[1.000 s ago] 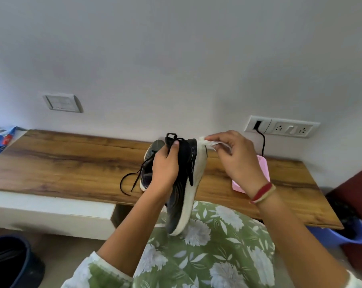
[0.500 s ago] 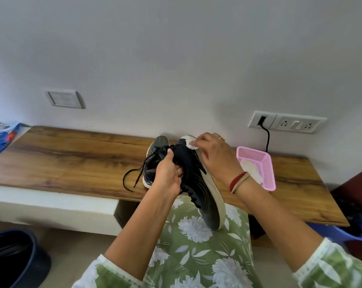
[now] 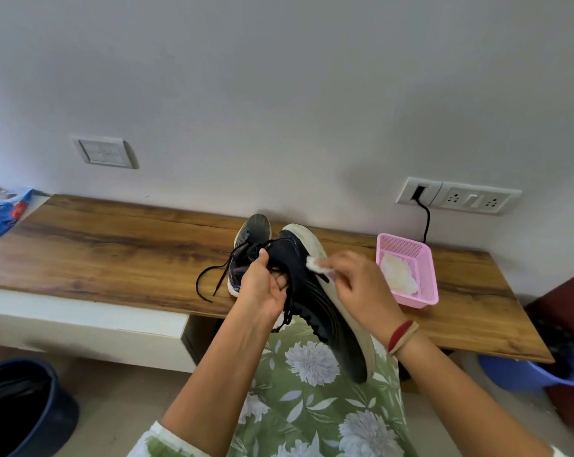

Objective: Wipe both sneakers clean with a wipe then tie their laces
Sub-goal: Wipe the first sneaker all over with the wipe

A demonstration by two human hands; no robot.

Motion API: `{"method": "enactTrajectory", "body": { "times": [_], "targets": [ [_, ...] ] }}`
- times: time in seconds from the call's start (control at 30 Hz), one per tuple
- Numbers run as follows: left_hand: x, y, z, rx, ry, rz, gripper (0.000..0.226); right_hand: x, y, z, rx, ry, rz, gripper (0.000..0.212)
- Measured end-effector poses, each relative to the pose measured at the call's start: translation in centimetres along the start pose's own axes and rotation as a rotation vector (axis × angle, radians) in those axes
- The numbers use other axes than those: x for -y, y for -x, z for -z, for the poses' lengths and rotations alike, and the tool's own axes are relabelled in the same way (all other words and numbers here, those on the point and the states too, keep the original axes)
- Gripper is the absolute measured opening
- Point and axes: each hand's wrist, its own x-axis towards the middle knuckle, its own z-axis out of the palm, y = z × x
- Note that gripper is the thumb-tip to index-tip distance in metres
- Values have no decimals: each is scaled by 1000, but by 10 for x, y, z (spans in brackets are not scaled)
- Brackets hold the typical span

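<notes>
Desk (image 3: 114, 255) behind; wipe (image 3: 314, 265) in right hand (image 3: 361, 286) has slid down sneaker (image 3: 312, 303).

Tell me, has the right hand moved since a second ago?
Yes. The right hand came nearer: its wipe was level with the far tip of the desk sneaker, now below it.

My wooden desk (image 3: 114, 255) runs along the wall. Near its middle, by the back edge, one dark sneaker (image 3: 254, 227) stands with its toe to the wall, and its black lace (image 3: 209, 278) trails loose toward the front edge. Toward the right end a pink basket (image 3: 427, 291) holds white wipes (image 3: 397, 273).
</notes>
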Motion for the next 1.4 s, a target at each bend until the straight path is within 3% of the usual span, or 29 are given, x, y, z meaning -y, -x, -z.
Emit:
{"method": "enactTrajectory", "body": {
  "times": [0.1, 0.33, 0.5, 0.67, 0.87, 1.03, 1.2, 1.4],
  "targets": [
    [2, 1, -2, -3, -24, -28, 49, 10, -26, 5, -183, 8, 13, 32],
    [-1, 5, -8, 12, -38, -37, 46, 13, -10, -16, -142, 193, 165, 31],
    [-2, -1, 2, -8, -10, -16, 53, -7, 30, -16, -26, 123, 81, 27],
    [1, 2, -2, 12, -32, -31, 51, 4, -10, -2, -199, 42, 56, 31],
    [-5, 3, -3, 14, -19, -41, 51, 3, -2, -23, -156, 101, 156, 30],
    [-7, 0, 5, 4, -15, -32, 52, -20, 31, -22, -64, 57, 72, 29],
    [-4, 1, -1, 22, -37, -32, 52, 1, -13, -10, -257, -40, 45, 34],
    [-7, 2, -2, 32, 36, 7, 49, -3, 3, -28, -200, 67, 141, 31]
  ]
}}
